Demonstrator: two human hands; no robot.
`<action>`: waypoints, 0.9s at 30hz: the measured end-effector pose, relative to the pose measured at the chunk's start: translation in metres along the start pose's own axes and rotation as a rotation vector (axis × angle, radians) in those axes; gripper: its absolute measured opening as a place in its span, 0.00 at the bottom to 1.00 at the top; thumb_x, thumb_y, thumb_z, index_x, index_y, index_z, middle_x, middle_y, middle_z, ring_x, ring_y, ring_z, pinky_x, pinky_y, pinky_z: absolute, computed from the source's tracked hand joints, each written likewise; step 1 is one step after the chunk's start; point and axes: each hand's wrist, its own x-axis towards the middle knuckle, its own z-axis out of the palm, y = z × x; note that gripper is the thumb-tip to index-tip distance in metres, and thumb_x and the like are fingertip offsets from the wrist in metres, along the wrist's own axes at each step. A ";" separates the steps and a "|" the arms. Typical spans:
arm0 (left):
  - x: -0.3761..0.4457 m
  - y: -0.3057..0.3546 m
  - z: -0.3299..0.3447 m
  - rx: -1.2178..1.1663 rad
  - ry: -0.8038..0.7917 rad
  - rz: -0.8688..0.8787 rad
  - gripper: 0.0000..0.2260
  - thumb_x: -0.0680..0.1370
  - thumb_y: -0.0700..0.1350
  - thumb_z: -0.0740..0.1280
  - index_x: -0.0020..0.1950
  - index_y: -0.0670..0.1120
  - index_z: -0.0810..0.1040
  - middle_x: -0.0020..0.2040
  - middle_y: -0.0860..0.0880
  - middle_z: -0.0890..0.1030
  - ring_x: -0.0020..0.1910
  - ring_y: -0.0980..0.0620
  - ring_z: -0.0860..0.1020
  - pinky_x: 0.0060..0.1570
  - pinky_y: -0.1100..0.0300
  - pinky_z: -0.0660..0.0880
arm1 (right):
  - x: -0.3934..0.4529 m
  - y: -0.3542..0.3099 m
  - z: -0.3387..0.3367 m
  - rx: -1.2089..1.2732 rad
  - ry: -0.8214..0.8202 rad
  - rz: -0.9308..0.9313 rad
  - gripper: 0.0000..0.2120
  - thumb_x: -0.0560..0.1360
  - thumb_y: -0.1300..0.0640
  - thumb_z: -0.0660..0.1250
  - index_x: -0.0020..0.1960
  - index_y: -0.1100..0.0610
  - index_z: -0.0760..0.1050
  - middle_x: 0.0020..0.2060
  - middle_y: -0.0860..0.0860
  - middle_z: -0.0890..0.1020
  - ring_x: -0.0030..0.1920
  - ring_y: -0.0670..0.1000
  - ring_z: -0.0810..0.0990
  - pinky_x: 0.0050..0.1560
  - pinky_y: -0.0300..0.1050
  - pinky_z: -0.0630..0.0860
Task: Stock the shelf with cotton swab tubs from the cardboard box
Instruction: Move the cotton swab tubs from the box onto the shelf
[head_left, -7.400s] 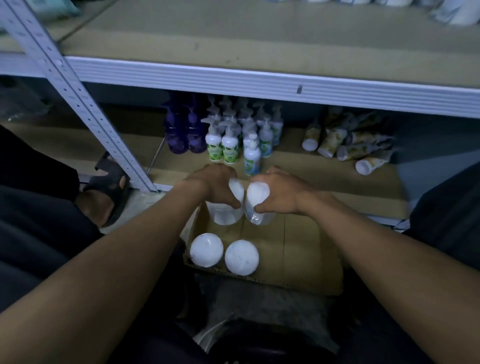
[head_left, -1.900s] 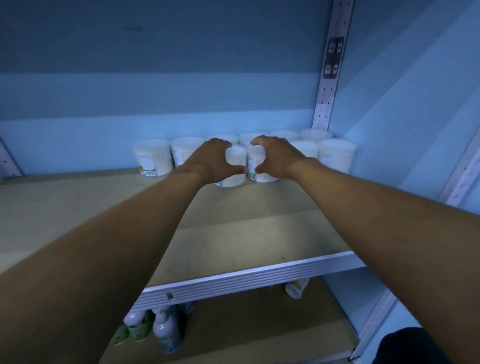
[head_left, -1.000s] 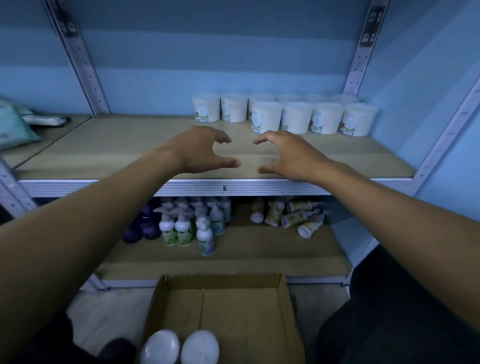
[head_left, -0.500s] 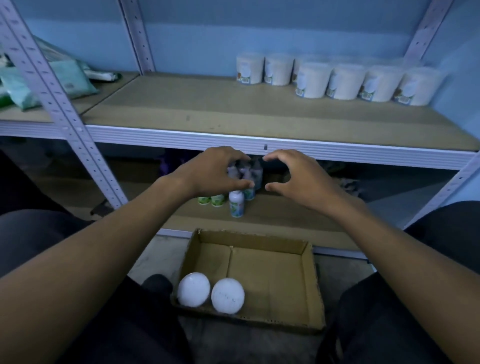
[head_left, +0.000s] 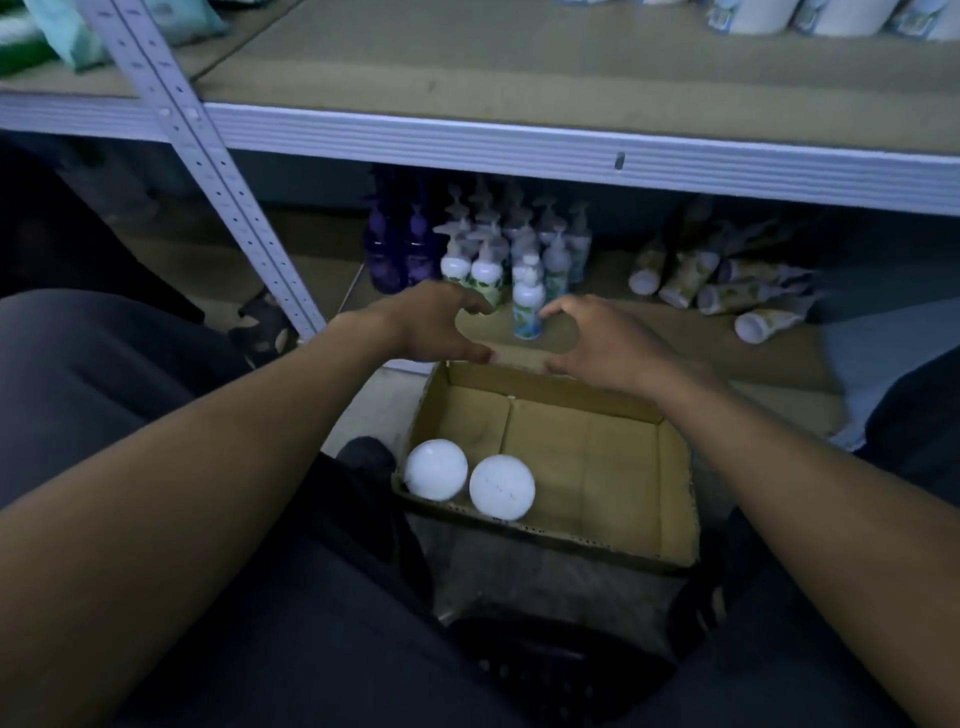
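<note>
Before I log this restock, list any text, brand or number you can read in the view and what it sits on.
No text is legible in this view.
Cotton swab tubs on the shelf: coloured labels, cut off by the frame and blurred.
Pump bottles below: green-patterned labels, print too small.
Tubes lying on their sides: patterned, unreadable.
Two tubs in the cardboard box: plain white lids.

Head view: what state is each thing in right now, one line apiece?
Left hand: open, empty, above the box's far edge.
Right hand: open, empty, above the box's far edge.
Cardboard box: open-topped, mostly emptied.
Two tubs in box: upright, lids on, side by side at the near left corner.
Shelved tubs: upright at the back of the upper shelf.
Pump bottles: upright.
Tubes: lying down.
</note>
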 end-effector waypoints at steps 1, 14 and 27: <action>0.001 -0.004 0.007 0.016 -0.031 -0.025 0.36 0.71 0.65 0.72 0.75 0.52 0.69 0.73 0.51 0.71 0.67 0.48 0.74 0.63 0.55 0.72 | 0.001 0.002 0.007 0.007 -0.021 0.022 0.30 0.69 0.47 0.78 0.68 0.46 0.72 0.68 0.51 0.73 0.66 0.53 0.74 0.52 0.42 0.68; 0.020 -0.039 0.105 -0.019 -0.278 -0.183 0.36 0.69 0.56 0.77 0.74 0.51 0.69 0.75 0.47 0.67 0.72 0.46 0.68 0.68 0.55 0.67 | -0.004 0.006 0.102 0.025 -0.291 0.181 0.37 0.68 0.45 0.78 0.72 0.46 0.67 0.71 0.52 0.70 0.68 0.56 0.71 0.61 0.54 0.74; 0.022 -0.047 0.152 -0.102 -0.410 -0.224 0.39 0.68 0.52 0.79 0.75 0.53 0.67 0.76 0.50 0.63 0.73 0.47 0.66 0.69 0.50 0.68 | -0.007 0.013 0.173 0.080 -0.447 0.285 0.41 0.68 0.43 0.77 0.76 0.46 0.62 0.71 0.52 0.68 0.70 0.59 0.70 0.64 0.58 0.73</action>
